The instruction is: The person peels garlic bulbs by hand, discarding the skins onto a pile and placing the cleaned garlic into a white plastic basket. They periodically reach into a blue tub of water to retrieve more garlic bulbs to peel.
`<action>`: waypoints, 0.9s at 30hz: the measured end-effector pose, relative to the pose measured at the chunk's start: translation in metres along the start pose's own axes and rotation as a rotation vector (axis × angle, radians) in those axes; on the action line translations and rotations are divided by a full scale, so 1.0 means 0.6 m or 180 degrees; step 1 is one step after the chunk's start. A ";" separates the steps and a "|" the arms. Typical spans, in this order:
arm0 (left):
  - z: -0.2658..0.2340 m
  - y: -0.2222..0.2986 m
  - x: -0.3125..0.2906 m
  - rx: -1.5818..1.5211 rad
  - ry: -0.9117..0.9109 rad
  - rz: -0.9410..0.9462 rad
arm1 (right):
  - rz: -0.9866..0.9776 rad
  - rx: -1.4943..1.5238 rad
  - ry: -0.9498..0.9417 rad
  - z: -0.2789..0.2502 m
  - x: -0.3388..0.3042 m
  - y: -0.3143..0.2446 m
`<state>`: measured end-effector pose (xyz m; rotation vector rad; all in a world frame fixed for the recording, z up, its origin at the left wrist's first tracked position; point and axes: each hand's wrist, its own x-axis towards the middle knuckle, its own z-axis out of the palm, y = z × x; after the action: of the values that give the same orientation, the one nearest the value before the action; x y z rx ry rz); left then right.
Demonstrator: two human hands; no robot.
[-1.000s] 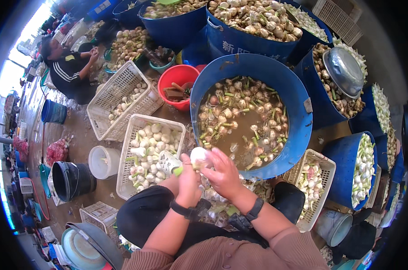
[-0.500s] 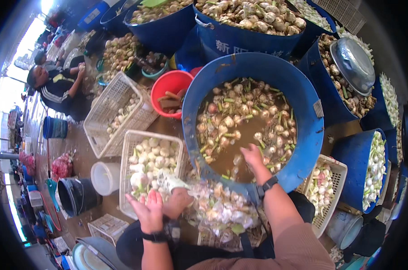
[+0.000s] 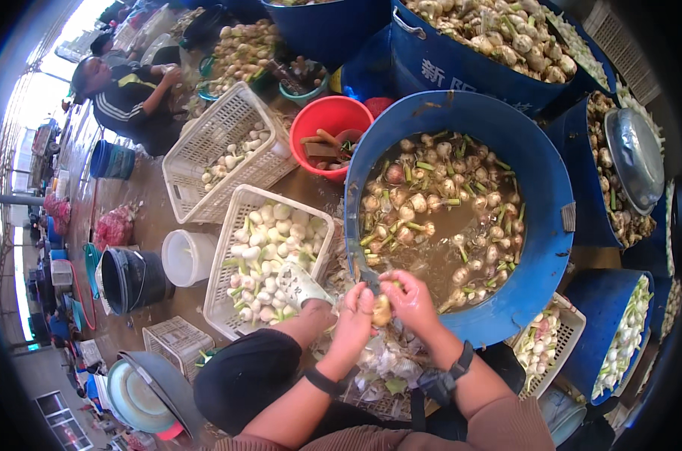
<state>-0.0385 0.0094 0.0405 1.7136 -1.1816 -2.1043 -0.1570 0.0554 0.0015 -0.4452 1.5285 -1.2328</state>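
In front of the blue tub's near rim, my left hand (image 3: 351,319) and my right hand (image 3: 411,302) come together around a garlic bulb (image 3: 382,310). The fingers of both hands are closed at it and hide part of it. A small dark flat piece (image 3: 370,282) shows at the left fingertips; its kind is unclear. Just beyond stands the large blue tub (image 3: 545,248), where garlic bulbs with cut green stems (image 3: 416,203) float in brown water. Beneath my hands lies a heap of pale garlic skins (image 3: 390,361).
A white crate of peeled garlic (image 3: 269,225) stands at the left, with my patterned slipper (image 3: 299,284) against it. Behind are another white crate (image 3: 187,180) and a red bucket (image 3: 311,120). Blue tubs of garlic (image 3: 468,75) line the back and right. A person (image 3: 123,105) sits far left.
My right hand has come back from over the tub's water with a garlic bulb. The left hand, open before, has moved right and closed at the bulb. The view has shifted.
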 end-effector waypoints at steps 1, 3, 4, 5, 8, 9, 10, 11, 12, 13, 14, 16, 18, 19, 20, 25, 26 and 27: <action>-0.008 -0.002 -0.003 -0.0031 0.0016 0.0036 | -0.0852 -0.0683 -0.0046 0.007 -0.019 -0.025; -0.012 -0.005 -0.007 -0.0478 0.0075 0.0264 | -0.1724 -0.1427 -0.0016 0.010 -0.052 -0.050; -0.015 -0.007 -0.019 -0.0503 0.0032 0.0293 | -0.1607 -0.1360 0.0118 0.013 -0.067 -0.059; -0.012 0.005 -0.038 -0.0991 -0.0143 -0.0303 | -0.1484 -0.1303 0.0277 0.012 -0.082 -0.066; -0.023 0.013 -0.069 -0.1732 -0.0700 -0.0869 | -0.1592 -0.2096 0.0077 0.024 -0.128 -0.077; -0.035 0.018 -0.067 -0.1018 -0.0592 -0.0472 | -0.1624 -0.2472 -0.0056 0.027 -0.142 -0.081; -0.040 0.020 -0.065 -0.0311 -0.0470 -0.0071 | -0.1638 -0.2525 -0.0036 0.027 -0.154 -0.086; -0.036 0.017 -0.066 -0.0304 -0.0560 0.0305 | -0.1726 -0.3055 -0.0234 0.028 -0.165 -0.090; -0.039 0.010 -0.063 -0.0330 -0.0586 0.0324 | -0.1799 -0.3583 -0.0441 0.030 -0.176 -0.093; -0.042 0.001 -0.060 -0.0206 -0.0625 0.0542 | -0.1988 -0.3599 -0.0319 0.034 -0.181 -0.088; -0.039 0.003 -0.064 -0.0080 -0.0693 0.0752 | -0.1972 -0.3646 -0.0290 0.038 -0.187 -0.088; -0.047 0.011 -0.075 -0.0219 -0.0896 0.0522 | -0.1807 -0.3949 -0.0082 0.049 -0.195 -0.089; -0.048 0.022 -0.083 0.0021 -0.0962 0.0168 | -0.1115 -0.3121 -0.0025 0.038 -0.183 -0.070; -0.054 0.032 -0.085 0.0061 -0.1259 -0.0228 | -0.0444 -0.2238 0.0040 0.029 -0.180 -0.064; -0.058 0.030 -0.086 0.0053 -0.1254 -0.0213 | -0.0459 -0.2247 0.0034 0.030 -0.177 -0.059; -0.078 0.013 -0.078 0.0147 -0.1690 0.0760 | 0.0550 0.0032 0.0096 0.045 -0.197 -0.055; -0.076 0.016 -0.079 0.0558 -0.1658 0.1031 | -0.0206 -0.1092 -0.0053 0.040 -0.198 -0.044; -0.076 0.020 -0.085 0.0568 -0.1690 0.1028 | -0.0203 -0.1087 -0.0019 0.034 -0.195 -0.037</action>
<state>0.0144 0.0105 0.0854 0.9379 -1.6939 -2.3610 -0.1041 0.1301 0.0808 -0.7240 1.7375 -1.0173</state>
